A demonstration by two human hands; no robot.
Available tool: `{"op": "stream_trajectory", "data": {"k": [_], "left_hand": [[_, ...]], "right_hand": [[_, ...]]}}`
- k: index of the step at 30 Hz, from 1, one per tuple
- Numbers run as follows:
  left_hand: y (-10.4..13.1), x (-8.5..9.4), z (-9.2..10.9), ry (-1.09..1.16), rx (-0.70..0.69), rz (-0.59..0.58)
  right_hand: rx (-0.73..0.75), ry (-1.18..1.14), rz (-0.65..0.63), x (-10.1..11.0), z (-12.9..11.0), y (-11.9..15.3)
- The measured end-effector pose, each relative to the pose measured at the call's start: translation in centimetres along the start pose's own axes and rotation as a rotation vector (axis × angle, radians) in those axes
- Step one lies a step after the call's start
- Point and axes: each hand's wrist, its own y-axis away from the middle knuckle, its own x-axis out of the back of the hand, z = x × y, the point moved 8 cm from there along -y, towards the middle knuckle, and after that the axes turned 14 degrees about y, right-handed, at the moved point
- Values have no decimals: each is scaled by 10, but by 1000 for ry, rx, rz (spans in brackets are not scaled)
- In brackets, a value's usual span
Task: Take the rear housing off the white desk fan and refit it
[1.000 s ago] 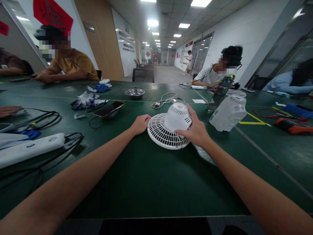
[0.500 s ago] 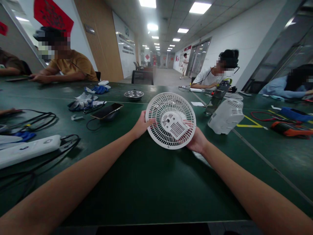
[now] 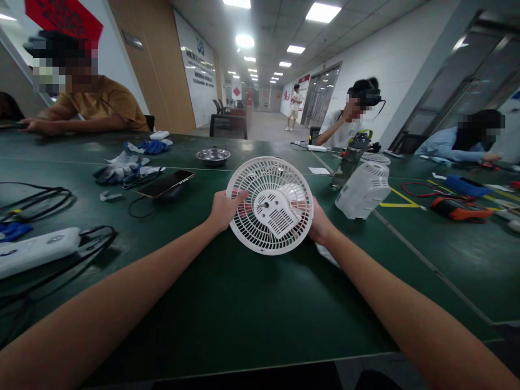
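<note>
A round white fan grille is held up over the green table, tilted so its slatted hub plate faces me. My left hand is closed on its left rim, with the thumb lying across the bars. On the opposite side, my right hand grips the right rim; most of its fingers are behind the grille and show only through the bars. A pale, clear-looking piece lies on the table just under my right wrist, partly hidden.
Right of the grille stand a white plastic housing and a water bottle. A steel bowl, phone and gloves lie left and beyond. A power strip with cables is near left, a multimeter far right. Co-workers sit around the table.
The view has turned slightly, shifting most things left. Both hands still hold the grille, which sits a little lower in view. The co-worker at right now has a hand raised to the face.
</note>
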Motion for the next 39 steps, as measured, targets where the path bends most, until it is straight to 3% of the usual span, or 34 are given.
{"op": "stream_trajectory", "data": {"k": [3,5,10,13,16,18,20,22,25,29,33,36,39], "left_hand": [[0,1,0,-26,28,28],[-2,3,0,-34,37,36],[-12,19,-4,-67,45,58],[-18,27,-7,-72,69,70],[-20,29,-10,-74,86,74],[-20,29,-11,-62,93,74],[-20,29,-12,-50,100,72],[-21,30,-14,-46,101,65],[-24,31,-16,-50,92,52],[-25,32,-17,-56,91,44],[-23,29,-14,-48,91,27],[-22,28,-12,-53,93,29],[-22,27,-11,-63,94,27]], "right_hand": [[48,416,289,49,3,-8],[74,690,417,74,3,-10],[-32,1042,450,95,22,-17],[-8,1071,529,105,13,-16],[68,1048,814,135,-11,-2],[41,1013,1003,160,-14,9],[-62,922,1068,182,4,11],[-223,735,1018,197,39,5],[-392,540,871,201,88,-5],[-407,555,872,201,105,-8],[-367,562,990,207,89,-5],[-179,517,1103,209,56,-4],[14,480,1108,199,23,-5]]}}
